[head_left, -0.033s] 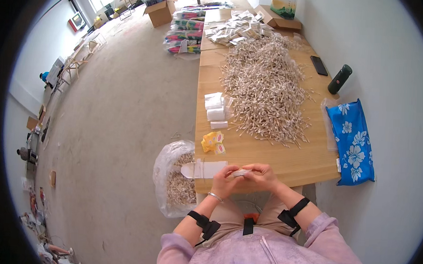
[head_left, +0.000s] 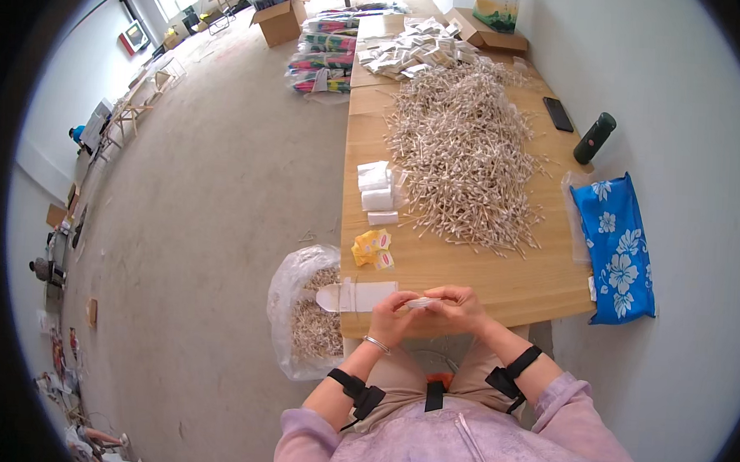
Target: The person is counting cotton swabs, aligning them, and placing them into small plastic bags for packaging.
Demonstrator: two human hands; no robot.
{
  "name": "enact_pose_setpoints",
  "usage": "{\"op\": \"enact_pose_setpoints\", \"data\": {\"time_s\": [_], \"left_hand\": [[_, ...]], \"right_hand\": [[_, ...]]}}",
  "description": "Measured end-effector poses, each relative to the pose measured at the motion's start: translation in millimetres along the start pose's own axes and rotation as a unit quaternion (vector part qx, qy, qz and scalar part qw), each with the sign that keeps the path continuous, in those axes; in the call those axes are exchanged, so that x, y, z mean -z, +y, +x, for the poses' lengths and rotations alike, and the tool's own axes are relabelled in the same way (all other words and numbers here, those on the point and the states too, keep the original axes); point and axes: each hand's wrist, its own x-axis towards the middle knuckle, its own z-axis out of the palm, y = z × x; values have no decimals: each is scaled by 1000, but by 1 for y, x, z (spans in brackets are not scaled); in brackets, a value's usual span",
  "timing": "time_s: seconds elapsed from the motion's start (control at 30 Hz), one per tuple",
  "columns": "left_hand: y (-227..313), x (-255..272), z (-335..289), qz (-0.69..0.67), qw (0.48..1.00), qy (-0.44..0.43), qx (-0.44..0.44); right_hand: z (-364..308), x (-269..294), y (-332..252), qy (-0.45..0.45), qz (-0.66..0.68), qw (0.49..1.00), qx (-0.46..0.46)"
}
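Small clear packet (head_left: 423,302), flat, roughly level, pinched between left hand (head_left: 393,313) and right hand (head_left: 459,307) over near table edge; contents probably thin sticks, too small to confirm.

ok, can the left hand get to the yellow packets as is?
Probably yes. The yellow packets lie on open table just ahead of the left hand, nothing between, though both hands are on a small clear packet.

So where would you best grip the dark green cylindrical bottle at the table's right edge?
Grip the dark green cylindrical bottle around its mid-body, coming from its left over the wooden table. It appears to stand upright, its round sides are bare, and the white wall seems close on its right.
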Motion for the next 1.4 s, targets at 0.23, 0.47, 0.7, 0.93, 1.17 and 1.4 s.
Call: {"op": "enact_pose_setpoints", "data": {"time_s": [0.23,0.47,0.7,0.93,1.17,1.4], "left_hand": [[-15,-3,-3,-68,997,-16,40],[-15,-5,6,-126,985,-15,117],[-4,-6,2,10,999,38,-6],[6,6,0,167,979,29,-111],[3,4,-1,168,977,52,-116],[18,8,3,264,932,83,-233]], "right_hand": [[4,-1,7,-22,58,998,-26],[10,-2,8,-4,30,1000,-7],[2,-5,-6,25,-134,987,88],[1,-5,-18,-7,-275,941,198],[1,-13,-15,54,-366,883,288],[3,-15,-32,74,-448,816,358]]}}
